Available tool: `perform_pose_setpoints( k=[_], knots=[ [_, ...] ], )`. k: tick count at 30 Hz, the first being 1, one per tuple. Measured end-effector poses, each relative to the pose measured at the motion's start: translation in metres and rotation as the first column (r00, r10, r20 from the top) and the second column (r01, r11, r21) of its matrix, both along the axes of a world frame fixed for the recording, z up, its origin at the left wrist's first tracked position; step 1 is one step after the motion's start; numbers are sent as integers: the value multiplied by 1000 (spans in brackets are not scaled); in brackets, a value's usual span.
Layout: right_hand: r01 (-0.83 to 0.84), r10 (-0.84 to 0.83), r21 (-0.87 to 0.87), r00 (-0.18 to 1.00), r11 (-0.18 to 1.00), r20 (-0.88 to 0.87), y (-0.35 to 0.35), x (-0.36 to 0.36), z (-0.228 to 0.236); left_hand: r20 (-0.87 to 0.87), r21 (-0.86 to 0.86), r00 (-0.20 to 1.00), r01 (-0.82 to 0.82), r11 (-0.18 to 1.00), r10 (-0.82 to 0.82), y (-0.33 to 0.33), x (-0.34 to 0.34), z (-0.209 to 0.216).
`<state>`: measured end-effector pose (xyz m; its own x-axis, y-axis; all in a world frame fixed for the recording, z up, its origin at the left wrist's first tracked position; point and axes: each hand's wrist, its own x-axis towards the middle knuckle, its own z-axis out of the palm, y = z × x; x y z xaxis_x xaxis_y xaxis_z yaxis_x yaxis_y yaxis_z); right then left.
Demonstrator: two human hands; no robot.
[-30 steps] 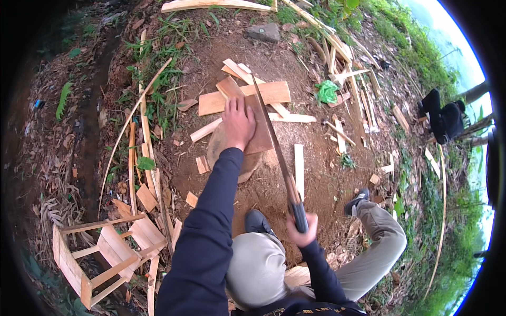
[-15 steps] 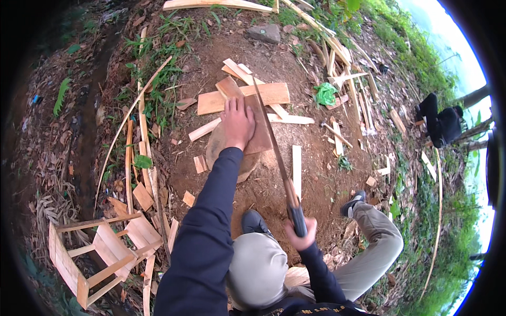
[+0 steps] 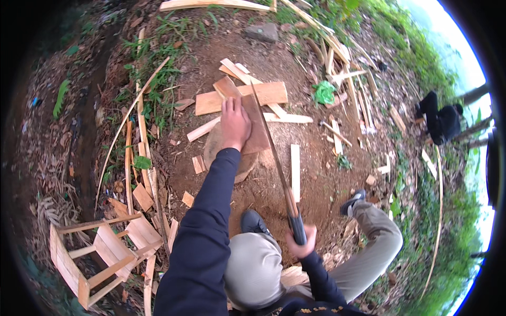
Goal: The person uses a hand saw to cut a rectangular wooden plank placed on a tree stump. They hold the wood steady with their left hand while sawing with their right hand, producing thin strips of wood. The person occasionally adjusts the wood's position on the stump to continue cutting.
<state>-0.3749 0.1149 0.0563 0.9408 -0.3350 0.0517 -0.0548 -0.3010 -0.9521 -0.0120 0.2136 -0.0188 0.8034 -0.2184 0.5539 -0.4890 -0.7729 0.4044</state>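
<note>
My right hand (image 3: 301, 240) is closed around the dark handle of a long machete (image 3: 277, 160). Its blade points away from me and lies along the right edge of a reddish-brown wooden board (image 3: 256, 131); whether it touches the edge I cannot tell. That board rests on a round tree stump (image 3: 244, 167). With its fingers close together and slightly bent, my left hand (image 3: 235, 125) holds the board down on its left side. Beyond the fingers lie a paler wide plank (image 3: 269, 93) and a short board (image 3: 226, 87), crossed over thin strips.
A small wooden frame (image 3: 112, 250) stands at lower left. Long strips (image 3: 142, 118) line the left side. Right of the stump are a pale slat (image 3: 295, 171), a hammer (image 3: 335, 132) and a green plastic bag (image 3: 323, 93). A person in dark clothes (image 3: 444, 121) is far right.
The machete and my right hand have shifted slightly back toward me. My left hand keeps its place on the board.
</note>
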Motion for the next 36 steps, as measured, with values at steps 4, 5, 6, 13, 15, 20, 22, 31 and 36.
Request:
perform_pose_setpoints(
  k=[4,5,6,13,15,20,22,31,36],
  knots=[
    [33,-33,8,999,999,-13,-1,51,-17,-26,-24,1000,1,1000,-2,5,0,-1],
    [37,-36,20,999,999,-24,-6,43,-23,-42,-33,999,10,999,-11,3,-2,2],
    [7,-4,42,998,999,-58,-6,27,-11,36,9,999,-9,1000,9,8,2,3],
    [-5,5,24,1000,1000,-4,-9,46,-12,-26,-14,999,35,999,-36,-1,3,5],
    [25,-22,50,998,998,-61,-15,49,-24,-17,20,999,49,999,-49,-1,3,3],
    [46,-45,4,991,999,-130,-27,-29,-19,-38,56,997,73,996,-71,-3,5,8],
    [132,-137,-42,979,990,-150,-23,-30,-33,-44,59,997,70,996,-67,-2,3,4],
    [86,-87,11,996,996,30,-23,16,-3,-61,53,996,69,996,-66,3,3,3],
    [42,-45,37,995,998,87,-17,32,-5,-59,38,995,85,996,-83,2,3,5]
  ],
)
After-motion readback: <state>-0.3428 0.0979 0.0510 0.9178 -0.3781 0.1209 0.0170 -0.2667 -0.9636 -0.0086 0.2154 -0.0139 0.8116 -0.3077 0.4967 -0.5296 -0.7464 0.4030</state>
